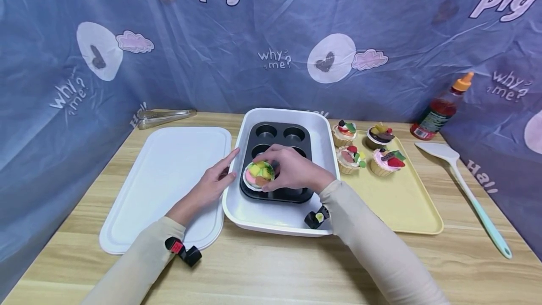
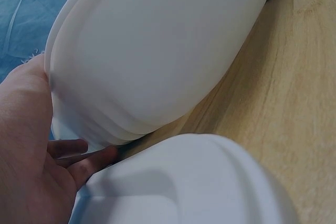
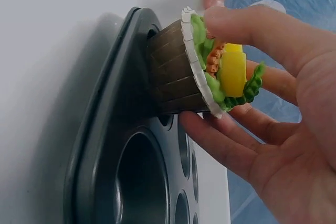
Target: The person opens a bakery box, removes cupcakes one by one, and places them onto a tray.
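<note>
My right hand [image 1: 292,166] pinches a cupcake [image 1: 259,174] between thumb and fingers. It has a brown wrapper with a white edge, and green, yellow and pink topping. In the right wrist view the cupcake [image 3: 181,72] tilts with its base at a front-left cup of the dark muffin pan [image 3: 139,174]. This pan lies inside a deep white basin [image 1: 271,218]. At the basin's left rim is my left hand [image 1: 209,185], thumb and index finger on the rim. In the left wrist view its lower fingers [image 2: 86,169] bend beneath the rim.
A flat white tray [image 1: 173,168] lies left of the basin, with metal tongs [image 1: 165,117] behind it. On the right, several cupcakes [image 1: 386,162] stand on a yellow tray [image 1: 406,206]. Farther right are a spatula [image 1: 470,187] and a red sauce bottle [image 1: 440,109].
</note>
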Demonstrator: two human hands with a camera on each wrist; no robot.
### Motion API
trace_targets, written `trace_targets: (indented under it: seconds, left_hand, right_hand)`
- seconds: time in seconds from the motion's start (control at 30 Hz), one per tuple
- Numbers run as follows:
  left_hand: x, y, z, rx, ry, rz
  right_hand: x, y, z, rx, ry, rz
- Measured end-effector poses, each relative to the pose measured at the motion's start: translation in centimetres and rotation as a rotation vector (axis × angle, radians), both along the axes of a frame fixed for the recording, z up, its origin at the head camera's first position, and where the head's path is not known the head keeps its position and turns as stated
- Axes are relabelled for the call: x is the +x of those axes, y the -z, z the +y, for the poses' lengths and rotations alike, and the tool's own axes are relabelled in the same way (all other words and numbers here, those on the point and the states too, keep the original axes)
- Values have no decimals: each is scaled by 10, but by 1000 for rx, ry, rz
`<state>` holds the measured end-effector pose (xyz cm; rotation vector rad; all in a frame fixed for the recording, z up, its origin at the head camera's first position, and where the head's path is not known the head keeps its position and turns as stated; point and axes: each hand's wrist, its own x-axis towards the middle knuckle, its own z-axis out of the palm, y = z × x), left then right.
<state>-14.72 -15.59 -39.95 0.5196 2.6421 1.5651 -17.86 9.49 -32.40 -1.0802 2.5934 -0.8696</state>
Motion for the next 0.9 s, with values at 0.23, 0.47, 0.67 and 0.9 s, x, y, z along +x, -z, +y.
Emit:
trace_targets:
  seconds: [0.23, 0.47, 0.67, 0.9]
  left_hand:
    - [0, 1, 1, -18, 2, 7]
    - [0, 0, 3, -14, 13, 6]
    - [1, 0, 2, -13, -1, 8]
    - [1, 0, 0, -3, -2, 0]
  right_hand:
    - [1, -2, 3, -23, 23, -24]
    - [2, -4, 10, -49, 38, -35]
    - [4, -15, 17, -67, 89, 0]
    - [9, -31, 34, -112, 176, 13]
